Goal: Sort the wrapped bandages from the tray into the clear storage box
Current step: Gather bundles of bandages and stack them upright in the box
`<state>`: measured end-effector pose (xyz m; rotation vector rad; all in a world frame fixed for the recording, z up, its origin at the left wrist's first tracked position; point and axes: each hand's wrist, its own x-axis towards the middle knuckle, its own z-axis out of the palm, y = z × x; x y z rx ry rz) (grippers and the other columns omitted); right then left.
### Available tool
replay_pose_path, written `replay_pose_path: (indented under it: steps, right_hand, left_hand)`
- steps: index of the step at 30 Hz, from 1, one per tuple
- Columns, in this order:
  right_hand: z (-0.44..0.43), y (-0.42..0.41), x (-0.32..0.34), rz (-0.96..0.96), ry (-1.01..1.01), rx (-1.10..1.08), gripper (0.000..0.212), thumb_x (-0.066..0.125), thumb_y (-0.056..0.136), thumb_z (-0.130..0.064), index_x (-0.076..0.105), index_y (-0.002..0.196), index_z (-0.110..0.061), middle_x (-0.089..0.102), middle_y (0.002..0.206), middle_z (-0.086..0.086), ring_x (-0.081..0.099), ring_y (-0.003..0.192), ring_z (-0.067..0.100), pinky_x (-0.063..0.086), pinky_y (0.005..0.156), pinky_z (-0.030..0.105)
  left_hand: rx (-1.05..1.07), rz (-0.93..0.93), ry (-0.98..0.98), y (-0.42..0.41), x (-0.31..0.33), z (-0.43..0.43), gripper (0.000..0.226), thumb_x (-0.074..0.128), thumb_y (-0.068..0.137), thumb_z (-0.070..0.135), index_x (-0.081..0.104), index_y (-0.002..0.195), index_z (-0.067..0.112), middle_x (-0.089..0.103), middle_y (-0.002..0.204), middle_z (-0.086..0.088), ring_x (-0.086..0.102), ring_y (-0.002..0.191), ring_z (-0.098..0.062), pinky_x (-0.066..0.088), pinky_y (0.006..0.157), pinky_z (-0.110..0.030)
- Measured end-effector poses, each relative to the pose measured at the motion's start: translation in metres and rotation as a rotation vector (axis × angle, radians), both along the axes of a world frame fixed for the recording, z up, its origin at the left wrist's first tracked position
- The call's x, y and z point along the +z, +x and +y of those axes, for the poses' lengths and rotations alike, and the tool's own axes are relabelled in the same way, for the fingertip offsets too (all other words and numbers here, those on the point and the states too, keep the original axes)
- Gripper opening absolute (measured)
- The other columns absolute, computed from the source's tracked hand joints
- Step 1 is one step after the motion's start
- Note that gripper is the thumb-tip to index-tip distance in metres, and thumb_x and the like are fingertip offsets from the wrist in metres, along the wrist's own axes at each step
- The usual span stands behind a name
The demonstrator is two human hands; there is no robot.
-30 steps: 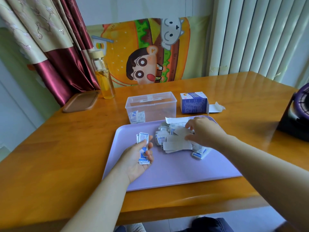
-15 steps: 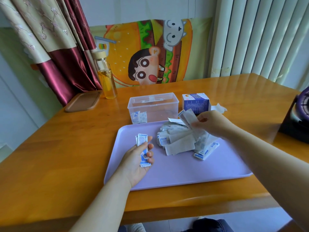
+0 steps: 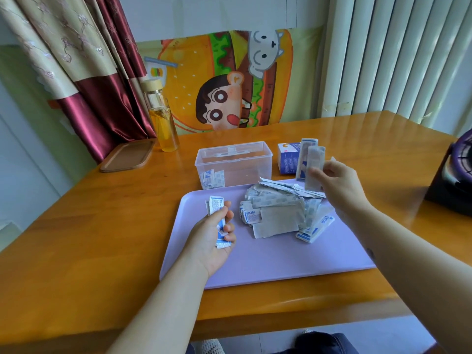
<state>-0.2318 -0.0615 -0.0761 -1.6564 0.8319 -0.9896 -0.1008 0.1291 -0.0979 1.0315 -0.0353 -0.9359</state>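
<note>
**Light paper packets, held by their ends**

Both hands are busy. Our left hand curls round a small stack of short wrapped bandages over the left part of the lavender tray. Our right hand pinches two long wrapped strips by their lower ends and holds them upright above the tray's far right corner.

The main pile of wrapped bandages lies loose in the middle of the tray, which sits toward the near edge of the surface. The clear storage box stands open just beyond the tray's far edge, with a few packets already leaning in its left end.

We judge these packets to be nearly weightless, thin and floppy, with smooth paper that slides easily, one over another. A light pinch across the flat faces should do, taken near one end for the long strips. A fanned stack may shed a packet, so we would square it first and lower it well inside the box walls before letting go.
</note>
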Motion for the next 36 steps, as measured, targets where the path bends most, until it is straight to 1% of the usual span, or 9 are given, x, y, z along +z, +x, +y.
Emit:
replay_pose_path:
  steps: [6,11,14,17,23,26,30,33,36]
  right_hand:
    - [0.044,0.012,-0.007,0.051,0.345,0.53,0.007,0.063,0.086,-0.011,0.066,0.086,-0.005,0.069,0.086,0.012,0.065,0.076,0.019,0.054,0.073,0.028]
    - [0.065,0.021,-0.017,0.091,0.358,0.617,0.005,0.065,0.085,-0.011,0.067,0.087,-0.007,0.071,0.09,0.013,0.068,0.081,0.023,0.054,0.073,0.031]
    - [0.065,0.022,-0.014,0.131,0.217,0.487,0.011,0.067,0.084,-0.015,0.068,0.091,-0.006,0.071,0.095,0.014,0.066,0.084,0.02,0.053,0.077,0.028]
    - [0.063,0.019,-0.002,0.039,-0.033,0.355,0.015,0.066,0.083,-0.007,0.071,0.076,-0.02,0.069,0.105,0.001,0.063,0.097,0.011,0.05,0.091,0.029]
    - [0.077,0.022,-0.003,0.233,-0.312,0.534,0.044,0.054,0.09,-0.004,0.067,0.07,-0.04,0.046,0.133,-0.006,0.039,0.127,0.007,0.043,0.097,0.027]
    - [0.081,0.025,-0.012,0.345,-0.261,0.636,0.049,0.044,0.092,-0.001,0.066,0.077,-0.042,0.039,0.139,-0.008,0.029,0.135,0.007,0.033,0.096,0.018]
    - [0.075,0.014,-0.002,0.274,-0.073,0.778,0.035,0.047,0.095,-0.003,0.069,0.098,-0.03,0.056,0.119,-0.016,0.041,0.118,-0.015,0.035,0.098,0.012]
    - [0.052,0.002,0.011,0.191,-0.078,0.612,0.029,0.054,0.092,-0.004,0.069,0.1,-0.028,0.067,0.108,-0.013,0.06,0.102,-0.008,0.046,0.094,0.016]
    - [0.027,-0.018,0.024,0.47,-0.317,0.531,0.02,0.06,0.088,-0.007,0.071,0.094,-0.023,0.069,0.088,-0.017,0.063,0.08,-0.013,0.048,0.078,0.006]
  left_hand:
    - [-0.06,-0.108,-0.079,-0.014,0.004,-0.01,0.012,0.058,0.089,0.019,0.06,0.097,0.011,0.051,0.07,0.001,0.037,0.049,-0.004,0.028,0.041,-0.013]
    - [-0.149,-0.241,-0.093,-0.021,0.003,-0.009,0.022,0.054,0.092,0.02,0.063,0.11,0.013,0.071,0.098,-0.011,0.067,0.08,-0.018,0.054,0.064,-0.026]
    - [-0.061,-0.189,-0.049,-0.02,0.004,-0.006,0.014,0.053,0.094,0.013,0.063,0.103,0.014,0.074,0.083,-0.005,0.068,0.071,-0.015,0.053,0.058,-0.025]
    - [-0.057,-0.021,-0.092,-0.018,0.006,-0.002,0.013,0.05,0.093,0.01,0.062,0.099,0.009,0.072,0.077,-0.009,0.066,0.073,-0.019,0.052,0.068,-0.03]
    - [-0.191,0.124,-0.102,-0.03,0.012,-0.002,0.019,0.047,0.093,0.019,0.063,0.094,0.009,0.067,0.071,-0.01,0.06,0.069,-0.019,0.052,0.062,-0.029]
    - [-0.201,0.208,-0.114,-0.032,0.009,-0.002,0.019,0.052,0.093,0.022,0.063,0.096,0.007,0.066,0.071,-0.009,0.058,0.064,-0.014,0.051,0.053,-0.021]
    - [-0.187,0.197,-0.147,-0.026,0.005,0.001,0.02,0.053,0.092,0.018,0.063,0.104,0.005,0.066,0.071,-0.009,0.054,0.053,-0.009,0.047,0.046,-0.017]
    - [-0.161,0.202,-0.185,-0.019,0.0,0.002,0.024,0.051,0.093,0.015,0.063,0.113,0.01,0.068,0.079,-0.008,0.052,0.054,-0.008,0.049,0.047,-0.018]
    - [-0.11,0.209,-0.194,-0.019,-0.006,-0.001,0.025,0.049,0.094,0.013,0.064,0.114,0.011,0.065,0.076,-0.005,0.051,0.055,-0.008,0.049,0.048,-0.018]
